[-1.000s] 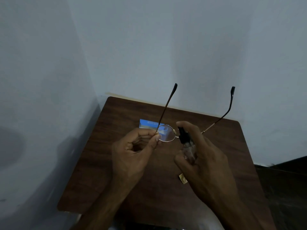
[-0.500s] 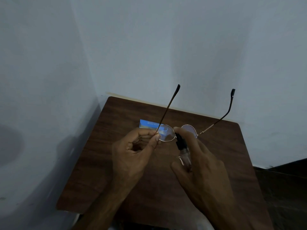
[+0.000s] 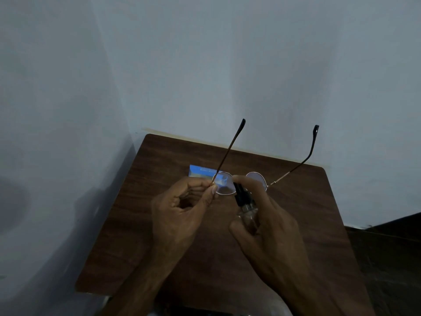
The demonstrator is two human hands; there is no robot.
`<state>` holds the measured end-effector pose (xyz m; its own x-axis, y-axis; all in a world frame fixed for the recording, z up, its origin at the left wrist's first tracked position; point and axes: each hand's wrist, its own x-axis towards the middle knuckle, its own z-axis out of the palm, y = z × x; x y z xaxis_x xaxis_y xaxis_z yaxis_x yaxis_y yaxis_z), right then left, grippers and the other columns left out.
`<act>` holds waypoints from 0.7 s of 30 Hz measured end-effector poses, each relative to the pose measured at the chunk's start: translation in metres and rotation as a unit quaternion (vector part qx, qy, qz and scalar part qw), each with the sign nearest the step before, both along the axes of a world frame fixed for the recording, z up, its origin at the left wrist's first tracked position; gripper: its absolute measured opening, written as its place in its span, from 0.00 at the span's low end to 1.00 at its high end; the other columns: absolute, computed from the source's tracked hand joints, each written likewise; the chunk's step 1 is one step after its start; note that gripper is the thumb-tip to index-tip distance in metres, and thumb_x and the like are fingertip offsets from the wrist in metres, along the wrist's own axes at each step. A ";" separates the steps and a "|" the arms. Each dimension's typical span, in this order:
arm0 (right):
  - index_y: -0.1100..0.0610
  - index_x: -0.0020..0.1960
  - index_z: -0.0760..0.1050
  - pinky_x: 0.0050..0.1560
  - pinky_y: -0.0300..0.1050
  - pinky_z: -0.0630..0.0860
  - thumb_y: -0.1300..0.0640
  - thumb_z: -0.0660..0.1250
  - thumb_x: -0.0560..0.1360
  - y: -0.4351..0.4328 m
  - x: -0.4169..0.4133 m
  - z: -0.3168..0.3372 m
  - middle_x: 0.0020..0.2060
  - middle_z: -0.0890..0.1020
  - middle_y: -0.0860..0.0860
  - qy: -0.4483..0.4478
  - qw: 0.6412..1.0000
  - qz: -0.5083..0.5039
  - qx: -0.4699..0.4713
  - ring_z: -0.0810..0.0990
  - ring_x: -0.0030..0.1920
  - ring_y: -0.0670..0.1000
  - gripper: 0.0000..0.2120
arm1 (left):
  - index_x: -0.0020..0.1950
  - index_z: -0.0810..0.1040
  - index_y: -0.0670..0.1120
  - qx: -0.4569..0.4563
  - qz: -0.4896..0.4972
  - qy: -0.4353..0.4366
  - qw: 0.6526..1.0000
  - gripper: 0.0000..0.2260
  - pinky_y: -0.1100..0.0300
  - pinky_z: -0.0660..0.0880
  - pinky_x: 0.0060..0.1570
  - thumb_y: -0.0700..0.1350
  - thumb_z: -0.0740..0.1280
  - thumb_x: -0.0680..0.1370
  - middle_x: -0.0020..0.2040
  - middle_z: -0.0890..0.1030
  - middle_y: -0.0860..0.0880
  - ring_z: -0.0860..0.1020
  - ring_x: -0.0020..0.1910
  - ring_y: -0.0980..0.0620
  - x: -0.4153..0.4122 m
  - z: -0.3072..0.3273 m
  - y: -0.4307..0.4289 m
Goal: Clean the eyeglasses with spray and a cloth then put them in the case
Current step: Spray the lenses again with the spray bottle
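Note:
Thin-rimmed round eyeglasses point(image 3: 257, 177) hang above the dark wooden table point(image 3: 145, 201), temples unfolded and pointing away from me. My left hand point(image 3: 182, 210) pinches the frame at its left hinge. My right hand point(image 3: 266, 222) grips a small clear spray bottle point(image 3: 247, 209) with a black nozzle, index finger on top of the nozzle, which sits right at the left lens. A blue box point(image 3: 200, 171) lies on the table behind the glasses, partly hidden by the lens. No cloth is in view.
The table stands in a corner between two pale walls point(image 3: 227, 65). Its right edge borders a dark floor point(image 3: 391, 258). The room is dim.
My right hand with the spray bottle has shifted left and a little down, uncovering the right lens. The left hand and the glasses have stayed nearly still.

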<state>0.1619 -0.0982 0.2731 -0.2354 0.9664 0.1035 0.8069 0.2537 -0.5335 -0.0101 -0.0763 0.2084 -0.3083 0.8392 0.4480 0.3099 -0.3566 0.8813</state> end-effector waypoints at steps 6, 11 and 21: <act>0.29 0.71 0.58 0.43 0.42 0.80 0.41 0.60 0.68 0.000 -0.002 0.001 0.45 0.74 0.32 0.005 1.000 0.014 0.003 0.78 0.43 0.36 0.32 | 0.53 0.86 0.40 0.003 -0.001 -0.003 1.000 0.08 0.63 0.83 0.47 0.39 0.77 0.75 0.47 0.88 0.52 0.87 0.46 0.58 -0.003 -0.001 0.000; 0.29 0.73 0.62 0.41 0.44 0.81 0.53 0.70 0.71 -0.003 0.010 0.003 0.48 0.81 0.40 0.053 0.998 -0.005 0.021 0.81 0.39 0.43 0.36 | 0.53 0.86 0.42 -0.006 0.005 -0.007 1.000 0.08 0.66 0.82 0.47 0.42 0.76 0.75 0.47 0.88 0.53 0.87 0.46 0.59 -0.007 -0.001 0.000; 0.35 0.70 0.67 0.35 0.32 0.67 0.56 0.72 0.68 0.006 0.020 -0.002 0.41 0.76 0.37 0.008 0.993 -0.093 0.068 0.76 0.35 0.37 0.35 | 0.53 0.86 0.43 -0.001 0.009 -0.001 1.000 0.07 0.67 0.82 0.47 0.39 0.77 0.75 0.45 0.87 0.55 0.87 0.44 0.60 -0.014 -0.002 -0.001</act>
